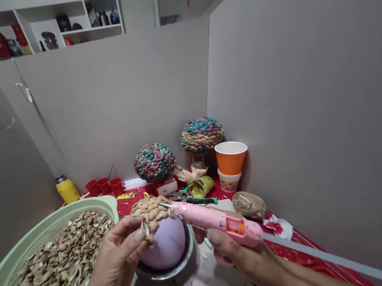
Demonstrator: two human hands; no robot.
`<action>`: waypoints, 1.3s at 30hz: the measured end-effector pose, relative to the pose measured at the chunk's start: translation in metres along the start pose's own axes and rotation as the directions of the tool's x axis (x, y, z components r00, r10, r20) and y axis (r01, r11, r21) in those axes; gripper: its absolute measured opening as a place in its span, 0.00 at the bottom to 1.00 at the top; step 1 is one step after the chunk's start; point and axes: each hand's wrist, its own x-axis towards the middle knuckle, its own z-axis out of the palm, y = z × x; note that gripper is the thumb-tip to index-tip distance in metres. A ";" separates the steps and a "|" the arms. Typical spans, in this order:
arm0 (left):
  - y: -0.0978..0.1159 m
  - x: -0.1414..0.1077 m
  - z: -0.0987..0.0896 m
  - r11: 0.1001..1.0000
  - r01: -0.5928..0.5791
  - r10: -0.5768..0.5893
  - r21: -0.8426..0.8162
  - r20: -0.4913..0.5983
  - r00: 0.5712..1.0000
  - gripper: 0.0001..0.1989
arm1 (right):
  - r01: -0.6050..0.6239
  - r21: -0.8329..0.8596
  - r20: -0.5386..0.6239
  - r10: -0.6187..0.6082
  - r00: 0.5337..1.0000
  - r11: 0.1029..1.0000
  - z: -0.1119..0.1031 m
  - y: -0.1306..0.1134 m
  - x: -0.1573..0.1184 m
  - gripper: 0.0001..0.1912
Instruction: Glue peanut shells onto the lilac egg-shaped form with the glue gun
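Between thumb and fingers, my left hand (112,253) pinches a peanut shell (147,231) at the near left side of a purple balloon (166,245). Rows of peanut shells (152,208) cover the balloon's top, while its lower part is bare. The balloon rests in a round metal bowl (169,274). My right hand (236,247) is closed round a pink glue gun (213,217), whose metal nozzle points left over the shell-covered top. Left of my left hand stands a green basket (111,206) filled with loose shell halves (56,268).
Two colourful shell-covered balls (155,162) stand at the back. Orange and white paper cups (232,158), a twine coil (249,205), pliers (201,201), red cups (103,186) and a yellow bottle (67,189) lie around. Grey partitions (114,102) enclose the table.
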 end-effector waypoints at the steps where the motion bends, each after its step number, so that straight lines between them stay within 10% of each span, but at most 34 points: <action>1: 0.000 0.000 0.000 1.000 0.008 -0.008 -0.006 -0.024 1.000 0.13 | 0.030 -0.027 0.037 -0.029 0.999 0.999 -0.001 -0.005 0.003 0.19; 8: 0.000 -0.001 0.000 0.995 0.092 -0.093 -0.030 -0.022 0.995 0.15 | 0.331 -0.226 0.215 -0.284 0.934 0.916 0.005 -0.017 0.011 0.20; 18: -0.003 -0.001 -0.002 0.998 0.066 -0.062 -0.023 0.128 0.990 0.15 | 0.586 -0.393 0.184 -0.564 0.805 0.709 0.012 0.009 0.011 0.23; 39: -0.006 -0.002 -0.001 0.995 -0.041 0.030 0.091 0.116 0.993 0.17 | 0.575 -0.484 0.274 -0.510 0.815 0.659 0.008 0.026 0.005 0.20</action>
